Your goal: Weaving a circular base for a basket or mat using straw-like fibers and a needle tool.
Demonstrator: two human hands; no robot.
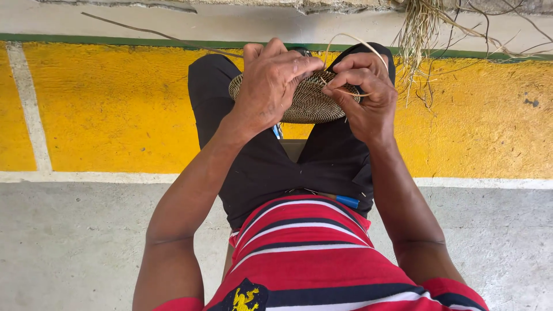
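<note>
Closest to your head camera is your red shirt (311,253) with its navy and white stripes, and beyond it the black trousers (265,155) over your knees. A blue-tipped tool (347,201) lies at your waist, and another bit of blue (277,132) peeks out just below your left wrist.

Your left hand (266,86) lies over the left side of the round woven disc (311,101), its fingers (302,63) curled across the top edge and clamped on it. The disc, coiled in pale and dark fibre, rests above your knees, between both hands.

Your right hand (366,92) grips the disc's right edge, with its fingers (345,78) pinched narrow on a pale fibre strand (351,43) that loops up over the hand and back down to the rim.

Beneath your legs runs a yellow painted band (115,109) with a white line (29,109) across it and a green stripe (86,39) on its far side; nearer you is bare grey concrete floor (75,242). A bundle of loose dried fibres (420,29) lies at the upper right, well apart from the disc.
</note>
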